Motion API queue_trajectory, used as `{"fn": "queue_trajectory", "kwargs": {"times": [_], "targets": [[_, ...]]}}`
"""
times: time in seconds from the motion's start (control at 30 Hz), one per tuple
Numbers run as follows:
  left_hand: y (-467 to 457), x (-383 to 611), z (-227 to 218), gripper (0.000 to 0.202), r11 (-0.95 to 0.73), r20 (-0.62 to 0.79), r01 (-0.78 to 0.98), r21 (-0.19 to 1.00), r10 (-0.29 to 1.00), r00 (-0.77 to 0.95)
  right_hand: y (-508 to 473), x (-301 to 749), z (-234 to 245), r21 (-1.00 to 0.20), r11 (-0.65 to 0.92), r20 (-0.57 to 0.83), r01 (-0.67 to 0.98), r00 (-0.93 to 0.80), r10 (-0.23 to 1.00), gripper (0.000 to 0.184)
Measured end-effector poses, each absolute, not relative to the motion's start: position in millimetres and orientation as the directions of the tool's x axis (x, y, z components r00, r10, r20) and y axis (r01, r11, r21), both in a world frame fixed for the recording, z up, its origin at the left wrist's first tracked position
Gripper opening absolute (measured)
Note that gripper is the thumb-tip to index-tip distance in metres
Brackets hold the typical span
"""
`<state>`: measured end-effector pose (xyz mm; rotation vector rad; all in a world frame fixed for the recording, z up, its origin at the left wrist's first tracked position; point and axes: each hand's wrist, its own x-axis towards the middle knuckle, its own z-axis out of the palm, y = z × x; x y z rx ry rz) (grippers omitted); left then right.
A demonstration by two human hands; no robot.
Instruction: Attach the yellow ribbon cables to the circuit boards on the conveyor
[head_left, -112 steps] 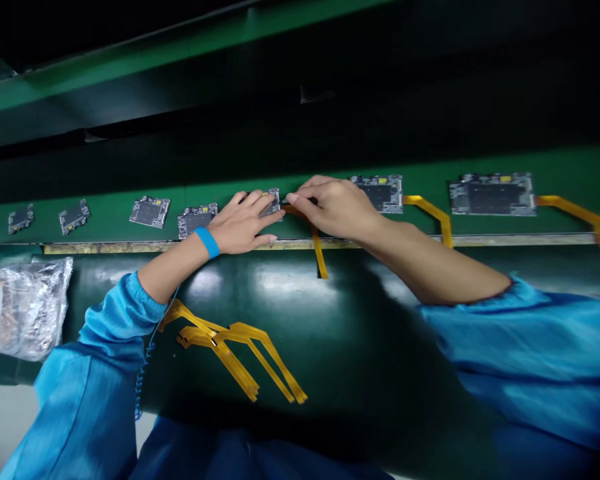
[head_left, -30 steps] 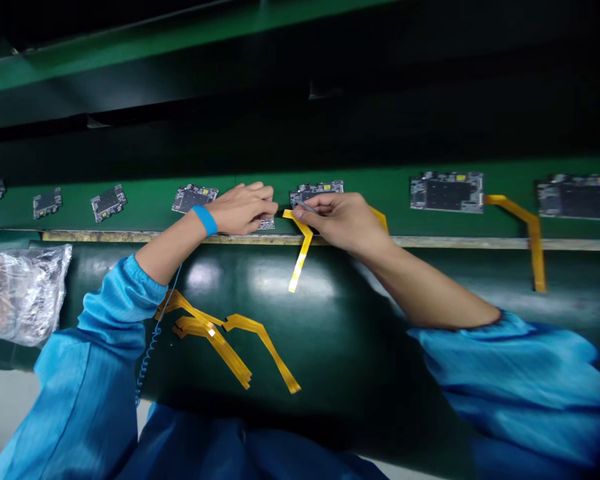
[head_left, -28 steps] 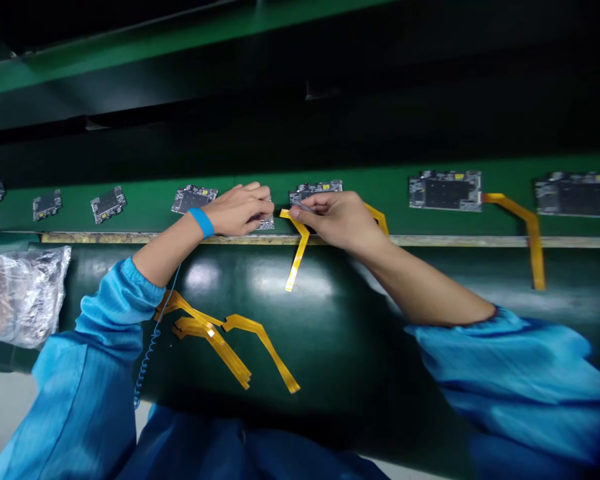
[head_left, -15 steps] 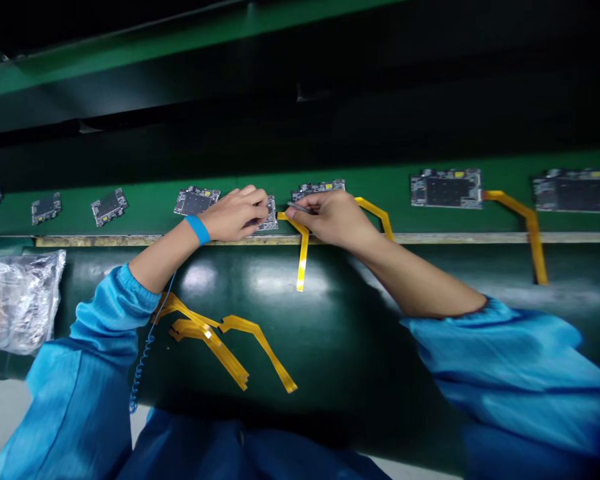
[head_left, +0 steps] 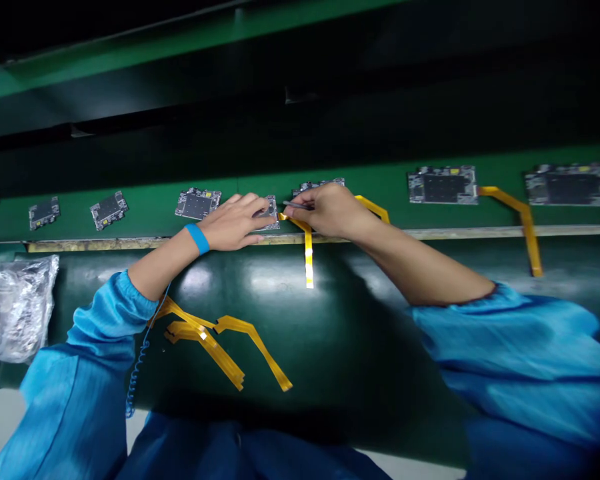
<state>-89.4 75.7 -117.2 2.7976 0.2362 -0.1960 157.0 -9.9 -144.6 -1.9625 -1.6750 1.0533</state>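
L hand [head_left: 233,222] half-curled, fingertips on small PCB [head_left: 270,213] at its 3 o'clock, grip unclear; board stiff, fragile, hold by edges. R hand [head_left: 330,210] pinches tweezers [head_left: 296,205] at its 9 o'clock, above floppy amber flex cable [head_left: 308,257] at 6 o'clock.

Circuit boards [head_left: 197,203] along a belt [head_left: 75,223], flex cables [head_left: 203,337] probably nearer

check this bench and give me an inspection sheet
surface: green conveyor belt above a dark green mat
job's things: small circuit board under the left grip; flex cable beside the right grip, which pinches metal tweezers
clutter: crinkled plastic bag and loose flex cables on the mat
grips: left curved over the board, right pinching
cables: coiled blue cord running from a blue wristband
surroundings: more circuit boards along the belt, pale floor; co-workers: nothing seen
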Motion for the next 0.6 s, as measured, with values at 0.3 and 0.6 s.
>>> {"fn": "queue_trajectory", "kwargs": {"times": [0.3,0.6], "targets": [[68.1,-77.2,-115.4,0.054,-0.959,-0.22,0.169,0.23,0.118,0.968,-24.8,153.4,-136.1,-0.541,-0.154,-0.222,0.827,0.036,0.974,0.03],[63.9,-67.4,-114.4,0.056,-0.954,-0.268,0.2,0.222,0.137,0.954,-34.8,155.4,-143.6,-0.521,-0.039,-0.124,0.852,-0.031,0.992,0.035]]}}
